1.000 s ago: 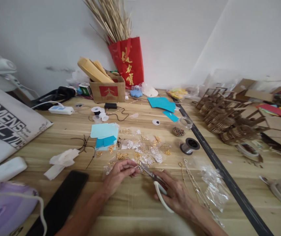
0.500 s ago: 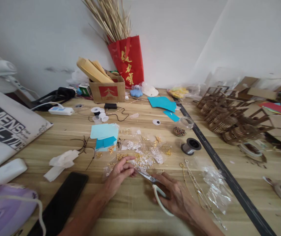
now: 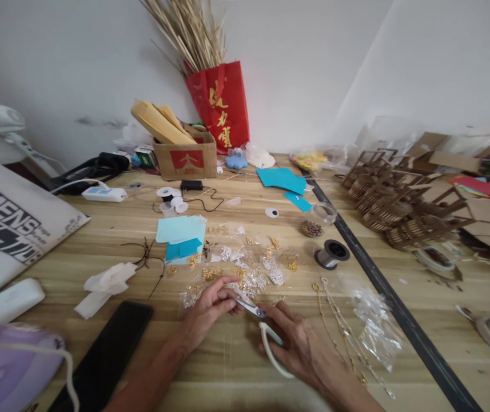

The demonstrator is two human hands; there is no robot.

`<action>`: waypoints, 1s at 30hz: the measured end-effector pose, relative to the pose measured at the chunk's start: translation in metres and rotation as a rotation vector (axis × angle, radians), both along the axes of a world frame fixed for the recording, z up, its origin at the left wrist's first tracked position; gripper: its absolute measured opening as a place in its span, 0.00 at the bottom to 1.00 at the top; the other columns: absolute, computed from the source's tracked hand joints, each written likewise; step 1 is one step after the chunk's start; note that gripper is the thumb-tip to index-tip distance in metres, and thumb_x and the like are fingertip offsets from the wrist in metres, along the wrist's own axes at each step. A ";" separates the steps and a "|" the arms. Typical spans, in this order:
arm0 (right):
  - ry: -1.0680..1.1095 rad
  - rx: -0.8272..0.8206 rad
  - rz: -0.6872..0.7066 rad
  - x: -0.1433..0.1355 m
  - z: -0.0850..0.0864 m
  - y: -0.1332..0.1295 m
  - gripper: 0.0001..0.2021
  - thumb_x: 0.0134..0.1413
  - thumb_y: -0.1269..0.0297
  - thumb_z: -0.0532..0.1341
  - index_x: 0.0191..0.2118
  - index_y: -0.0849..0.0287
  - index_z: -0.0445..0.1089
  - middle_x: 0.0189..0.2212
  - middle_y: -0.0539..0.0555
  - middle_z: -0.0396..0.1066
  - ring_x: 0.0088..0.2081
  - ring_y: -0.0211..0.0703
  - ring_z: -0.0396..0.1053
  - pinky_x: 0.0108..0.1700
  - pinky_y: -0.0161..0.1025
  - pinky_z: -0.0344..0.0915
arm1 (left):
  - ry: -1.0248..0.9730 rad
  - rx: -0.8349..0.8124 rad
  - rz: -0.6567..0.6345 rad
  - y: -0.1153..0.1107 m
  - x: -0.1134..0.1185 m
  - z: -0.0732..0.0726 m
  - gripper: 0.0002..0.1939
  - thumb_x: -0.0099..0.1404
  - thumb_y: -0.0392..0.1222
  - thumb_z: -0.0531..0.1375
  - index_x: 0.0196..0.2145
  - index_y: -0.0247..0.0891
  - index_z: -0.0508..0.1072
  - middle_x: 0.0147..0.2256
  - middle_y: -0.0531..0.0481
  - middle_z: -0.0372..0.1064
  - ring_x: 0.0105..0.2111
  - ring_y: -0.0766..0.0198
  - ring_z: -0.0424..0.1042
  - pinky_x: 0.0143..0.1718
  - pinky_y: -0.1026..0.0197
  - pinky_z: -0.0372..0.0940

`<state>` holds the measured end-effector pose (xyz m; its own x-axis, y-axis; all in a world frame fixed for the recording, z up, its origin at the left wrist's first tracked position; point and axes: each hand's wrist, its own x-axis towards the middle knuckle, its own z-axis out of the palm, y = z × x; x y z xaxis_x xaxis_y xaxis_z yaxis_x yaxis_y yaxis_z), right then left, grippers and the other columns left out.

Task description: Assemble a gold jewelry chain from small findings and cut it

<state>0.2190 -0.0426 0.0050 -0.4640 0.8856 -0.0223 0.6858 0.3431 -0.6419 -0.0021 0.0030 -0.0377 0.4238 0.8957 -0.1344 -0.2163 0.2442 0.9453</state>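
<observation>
My right hand (image 3: pixel 294 337) is wrapped round the pale handles of a pair of scissors (image 3: pixel 251 308). The blades point left, and their tips reach the fingertips of my left hand (image 3: pixel 214 302). The thumb and fingers of that hand are pinched together; whatever is between them is too small to make out. Just beyond both hands lie silver beads and findings (image 3: pixel 249 283) on clear plastic, with small gold pieces (image 3: pixel 211 274) among them. Gold and silver chains (image 3: pixel 339 323) stretch along the table to the right of my right hand.
A wire spool (image 3: pixel 333 253) and a jar of brown beads (image 3: pixel 312 228) stand to the right. Crumpled clear bags (image 3: pixel 377 329) lie nearer. On the left are a black phone (image 3: pixel 107 349) and white tissue (image 3: pixel 106 286). Small woven baskets (image 3: pixel 416 223) crowd the far right.
My right hand has shifted slightly left with the scissors, bringing the blade tips closer in at my left fingertips. The left hand stays pinched, almost in place.
</observation>
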 end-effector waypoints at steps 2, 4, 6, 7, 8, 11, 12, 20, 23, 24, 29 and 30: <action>0.002 0.003 0.009 0.000 -0.003 -0.001 0.25 0.55 0.73 0.59 0.58 0.52 0.60 0.41 0.54 0.68 0.35 0.44 0.72 0.38 0.38 0.69 | 0.007 -0.003 -0.002 0.000 0.001 0.001 0.23 0.60 0.39 0.61 0.53 0.37 0.64 0.31 0.50 0.72 0.33 0.63 0.70 0.37 0.61 0.62; 0.007 0.020 0.016 0.001 -0.007 -0.002 0.24 0.57 0.72 0.58 0.59 0.51 0.59 0.41 0.54 0.68 0.36 0.44 0.72 0.38 0.38 0.69 | 0.010 -0.009 0.002 0.000 0.001 0.001 0.23 0.60 0.40 0.61 0.53 0.38 0.64 0.32 0.50 0.72 0.33 0.62 0.70 0.37 0.61 0.62; 0.006 0.043 0.023 0.001 -0.010 -0.002 0.25 0.57 0.72 0.58 0.60 0.51 0.57 0.42 0.55 0.68 0.37 0.44 0.72 0.38 0.38 0.69 | 0.009 -0.014 0.005 0.000 0.001 0.001 0.24 0.59 0.40 0.62 0.53 0.38 0.65 0.32 0.49 0.72 0.33 0.62 0.70 0.37 0.61 0.62; 0.001 0.054 0.028 0.002 -0.011 -0.003 0.25 0.57 0.72 0.58 0.60 0.51 0.57 0.42 0.55 0.68 0.37 0.44 0.72 0.38 0.38 0.69 | 0.008 -0.014 0.006 0.000 0.001 0.001 0.23 0.59 0.40 0.62 0.53 0.38 0.65 0.32 0.49 0.72 0.33 0.62 0.70 0.37 0.61 0.62; -0.006 0.061 0.035 0.002 -0.012 -0.003 0.25 0.57 0.72 0.58 0.60 0.51 0.57 0.41 0.55 0.68 0.37 0.44 0.72 0.38 0.38 0.69 | 0.006 -0.013 0.005 0.000 0.001 0.001 0.23 0.59 0.40 0.62 0.52 0.38 0.65 0.32 0.50 0.72 0.33 0.62 0.70 0.36 0.61 0.62; -0.030 0.083 0.048 0.001 -0.012 -0.004 0.24 0.58 0.72 0.57 0.59 0.52 0.57 0.41 0.55 0.69 0.37 0.44 0.72 0.39 0.37 0.69 | 0.002 -0.006 0.002 0.000 0.002 0.001 0.23 0.59 0.41 0.62 0.52 0.38 0.65 0.31 0.50 0.72 0.32 0.63 0.70 0.36 0.61 0.62; -0.039 0.089 0.050 0.001 -0.012 -0.005 0.24 0.58 0.72 0.57 0.59 0.53 0.58 0.41 0.55 0.69 0.37 0.44 0.72 0.38 0.37 0.70 | 0.003 -0.004 0.000 0.000 0.002 0.001 0.23 0.59 0.41 0.62 0.52 0.37 0.65 0.31 0.50 0.72 0.32 0.63 0.70 0.36 0.61 0.62; -0.066 0.129 0.061 0.001 -0.017 -0.007 0.25 0.59 0.74 0.55 0.61 0.55 0.56 0.40 0.56 0.70 0.35 0.44 0.72 0.38 0.37 0.70 | -0.013 0.017 -0.002 -0.001 0.001 -0.002 0.22 0.61 0.40 0.61 0.53 0.37 0.64 0.31 0.50 0.73 0.32 0.63 0.70 0.35 0.61 0.62; -0.036 0.090 0.059 0.002 -0.016 -0.007 0.24 0.59 0.75 0.54 0.61 0.56 0.56 0.40 0.57 0.70 0.35 0.45 0.72 0.38 0.38 0.70 | 0.007 0.026 0.006 0.000 0.001 0.000 0.22 0.60 0.41 0.61 0.51 0.36 0.65 0.30 0.50 0.73 0.31 0.63 0.70 0.35 0.61 0.62; -0.022 0.074 0.060 0.002 -0.015 -0.006 0.24 0.59 0.74 0.54 0.60 0.56 0.56 0.40 0.58 0.70 0.35 0.45 0.72 0.38 0.38 0.70 | 0.017 0.028 0.010 0.000 0.001 0.001 0.21 0.60 0.42 0.62 0.51 0.36 0.65 0.30 0.50 0.73 0.31 0.63 0.70 0.35 0.61 0.62; 0.059 0.031 0.029 0.005 -0.009 -0.006 0.22 0.62 0.70 0.54 0.60 0.55 0.57 0.42 0.58 0.72 0.38 0.45 0.73 0.41 0.38 0.70 | 0.047 0.021 0.053 0.002 0.000 0.002 0.20 0.59 0.43 0.63 0.47 0.35 0.68 0.31 0.48 0.74 0.32 0.62 0.70 0.35 0.61 0.61; 0.078 0.025 0.022 0.007 -0.007 -0.005 0.22 0.62 0.69 0.54 0.60 0.54 0.57 0.43 0.58 0.72 0.39 0.45 0.74 0.42 0.37 0.70 | 0.042 0.015 0.060 0.002 0.000 0.002 0.19 0.59 0.42 0.63 0.47 0.35 0.69 0.30 0.48 0.74 0.32 0.62 0.70 0.35 0.61 0.61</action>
<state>0.2256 -0.0480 -0.0024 -0.4826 0.8751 0.0365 0.6261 0.3739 -0.6843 -0.0025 0.0053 -0.0361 0.3639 0.9212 -0.1376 -0.1898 0.2179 0.9573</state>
